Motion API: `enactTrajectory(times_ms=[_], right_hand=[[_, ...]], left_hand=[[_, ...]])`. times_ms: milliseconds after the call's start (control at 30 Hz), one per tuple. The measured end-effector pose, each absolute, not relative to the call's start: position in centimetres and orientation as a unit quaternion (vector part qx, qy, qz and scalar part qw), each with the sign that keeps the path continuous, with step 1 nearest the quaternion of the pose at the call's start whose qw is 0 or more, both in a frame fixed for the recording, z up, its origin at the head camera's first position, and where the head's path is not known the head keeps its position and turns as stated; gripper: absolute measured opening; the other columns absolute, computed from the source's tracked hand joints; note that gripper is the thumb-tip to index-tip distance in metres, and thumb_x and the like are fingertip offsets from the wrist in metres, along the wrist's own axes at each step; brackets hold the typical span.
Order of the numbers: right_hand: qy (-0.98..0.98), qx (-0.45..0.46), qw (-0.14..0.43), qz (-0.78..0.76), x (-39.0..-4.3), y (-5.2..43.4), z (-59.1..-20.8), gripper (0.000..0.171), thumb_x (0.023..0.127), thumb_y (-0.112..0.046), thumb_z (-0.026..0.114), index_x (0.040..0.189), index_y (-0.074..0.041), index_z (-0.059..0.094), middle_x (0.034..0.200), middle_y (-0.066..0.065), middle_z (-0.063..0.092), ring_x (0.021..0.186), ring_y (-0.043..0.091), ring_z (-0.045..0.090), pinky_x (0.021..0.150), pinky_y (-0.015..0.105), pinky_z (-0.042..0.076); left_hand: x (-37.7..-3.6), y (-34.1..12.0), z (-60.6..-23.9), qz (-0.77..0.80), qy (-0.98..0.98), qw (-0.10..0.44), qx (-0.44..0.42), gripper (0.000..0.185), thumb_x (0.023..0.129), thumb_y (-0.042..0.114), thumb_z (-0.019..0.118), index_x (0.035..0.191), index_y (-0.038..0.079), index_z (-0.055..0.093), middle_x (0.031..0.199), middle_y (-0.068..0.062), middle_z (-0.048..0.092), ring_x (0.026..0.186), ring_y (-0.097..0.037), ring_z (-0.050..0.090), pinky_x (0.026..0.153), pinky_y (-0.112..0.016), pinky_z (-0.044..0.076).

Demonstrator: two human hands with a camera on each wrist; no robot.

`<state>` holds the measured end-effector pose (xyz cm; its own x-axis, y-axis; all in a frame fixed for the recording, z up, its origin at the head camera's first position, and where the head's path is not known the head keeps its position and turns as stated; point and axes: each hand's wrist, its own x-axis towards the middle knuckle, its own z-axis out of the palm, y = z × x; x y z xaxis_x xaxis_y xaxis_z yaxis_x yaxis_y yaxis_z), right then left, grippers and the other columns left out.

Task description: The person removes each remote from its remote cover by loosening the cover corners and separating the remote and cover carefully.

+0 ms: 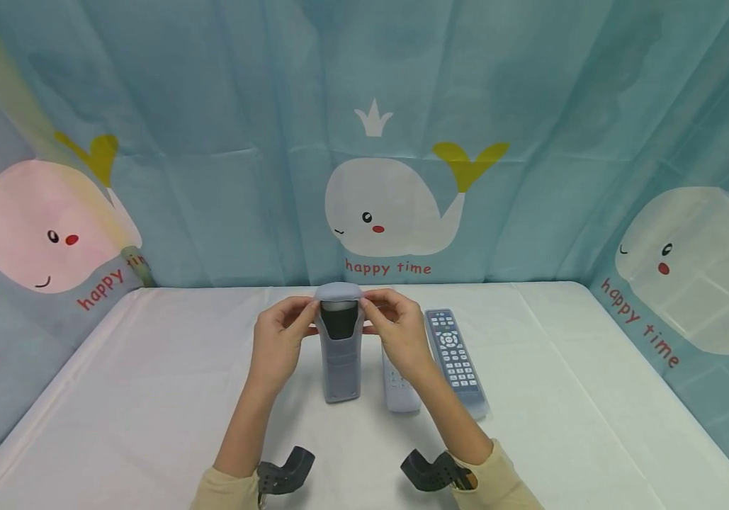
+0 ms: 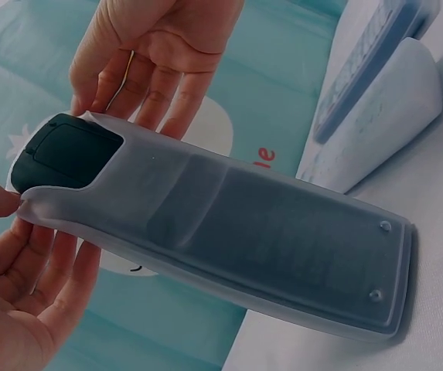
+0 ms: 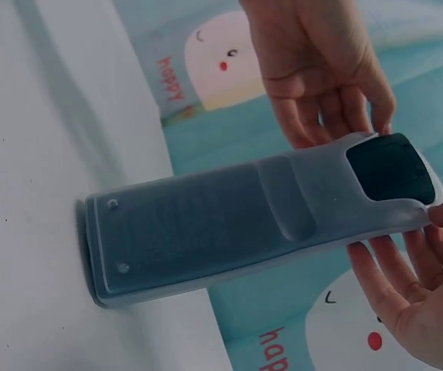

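Observation:
A dark remote control (image 1: 339, 324) stands on end inside a translucent silicone cover (image 1: 341, 368), its back side toward me. The cover's lower end touches the white table. Part of the remote's dark body (image 2: 66, 154) shows bare through the opening near the top. On the left edge of that opening, my left hand (image 1: 278, 341) pinches the cover between thumb and fingers. My right hand (image 1: 404, 336) pinches the opposite edge the same way. A flap of the cover (image 1: 338, 291) lies over the remote's top end. The remote's keys face away and are hidden.
Right of the covered remote, a pale remote (image 1: 400, 386) lies on the table (image 1: 562, 397), partly hidden by my right hand. Beside it lies a blue-grey remote (image 1: 455, 354) with light keys, in a clear cover. A whale-print curtain (image 1: 230, 212) hangs behind the table.

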<state>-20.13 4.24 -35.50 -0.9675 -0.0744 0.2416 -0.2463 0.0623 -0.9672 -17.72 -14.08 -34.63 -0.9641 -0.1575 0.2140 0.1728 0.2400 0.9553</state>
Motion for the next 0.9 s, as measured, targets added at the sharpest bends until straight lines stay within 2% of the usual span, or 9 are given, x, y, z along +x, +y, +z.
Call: enactTrajectory(times_ms=[133,900], right_hand=[[-0.722,0.110,0.064,0.680,-20.16,4.22,-35.52,0.020,0.104,-0.007,0.066,0.120,0.004,0.071,0.111,0.018,0.073,0.091,0.020,0.071,0.079,0.034,0.066],[-0.716,0.091,0.064,0.689,-20.34,4.14,-35.73,0.020,0.104,-0.007,0.067,0.119,0.004,0.072,0.107,0.017,0.073,0.088,0.018,0.072,0.076,0.032,0.066]], left_hand=[[-17.79,-14.12,-34.73,-0.621,-0.772,0.132,-0.005,0.022,0.107,0.010,0.063,0.118,-0.006,0.073,0.111,-0.019,0.071,0.091,-0.009,0.067,0.082,-0.021,0.061],[-17.77,-13.94,-34.80,-0.626,-0.769,0.131,-0.002,0.022,0.107,0.010,0.063,0.119,-0.005,0.072,0.111,-0.019,0.071,0.090,-0.012,0.068,0.083,-0.022,0.062]])
